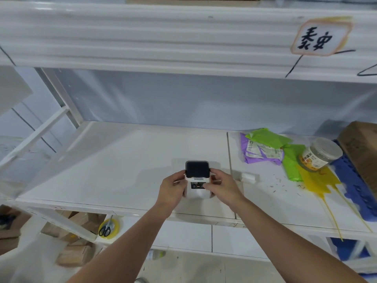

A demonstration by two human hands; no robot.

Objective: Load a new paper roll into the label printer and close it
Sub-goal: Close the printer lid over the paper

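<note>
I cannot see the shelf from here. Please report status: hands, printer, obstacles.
Both hands on label printer: left hand, right hand at its sides. Lid looks down. White roll lies beside, untouched. Nothing blocking.

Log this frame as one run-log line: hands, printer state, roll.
left hand: gripping label printer side | right hand: gripping other side | lid: appears closed | paper roll: on shelf, right of printer

Both hands wrap the label printer (197,180), hiding its sides and lower front; the small panel text is too tiny to read. A cardboard box (361,152) is cut off by the right edge. The jar (319,154) label's print is blurred.
</note>
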